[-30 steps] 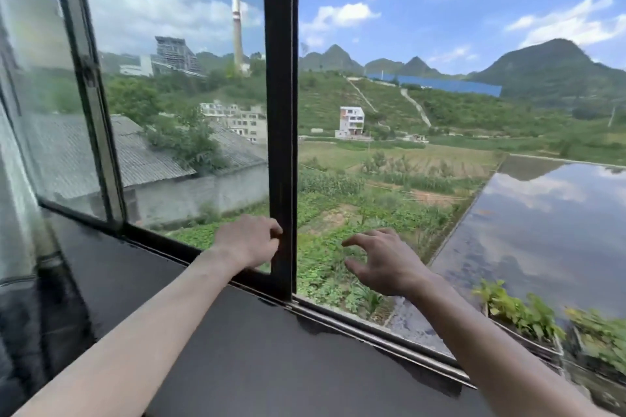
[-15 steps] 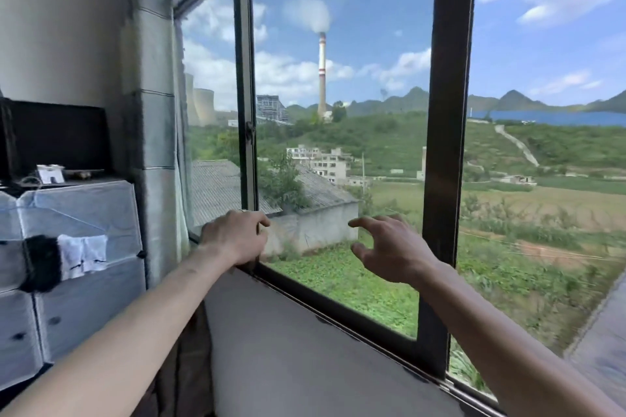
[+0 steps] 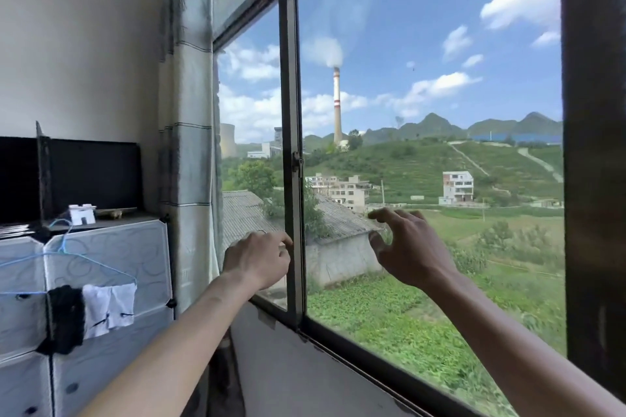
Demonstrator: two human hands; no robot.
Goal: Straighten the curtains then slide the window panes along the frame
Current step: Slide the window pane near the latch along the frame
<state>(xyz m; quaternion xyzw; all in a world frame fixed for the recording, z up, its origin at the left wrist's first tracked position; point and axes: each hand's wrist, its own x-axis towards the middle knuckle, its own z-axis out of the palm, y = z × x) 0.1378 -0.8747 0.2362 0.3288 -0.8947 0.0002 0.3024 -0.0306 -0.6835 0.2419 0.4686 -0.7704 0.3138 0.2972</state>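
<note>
A pale grey curtain [image 3: 189,112] with thin dark lines hangs bunched at the left edge of the window. Just right of it stands a thin dark window pane stile [image 3: 291,105] with a small latch. My left hand [image 3: 257,261] is curled against this stile low down, fingers closed on its left edge. My right hand [image 3: 406,247] is further right in front of the glass, fingers spread and holding nothing. A thicker dark stile [image 3: 592,179] rises at the far right.
A cabinet of translucent panels [image 3: 111,254] stands left of the curtain. A blue hanger [image 3: 67,247] with black and white cloths hangs on it, and a dark screen [image 3: 91,173] rests on top. The grey window sill [image 3: 305,376] runs below the frame.
My left hand has left the thick stile and moved left to the thin latch stile. My right hand followed it left, still spread. The view has swung left, bringing curtain and cabinet in.
</note>
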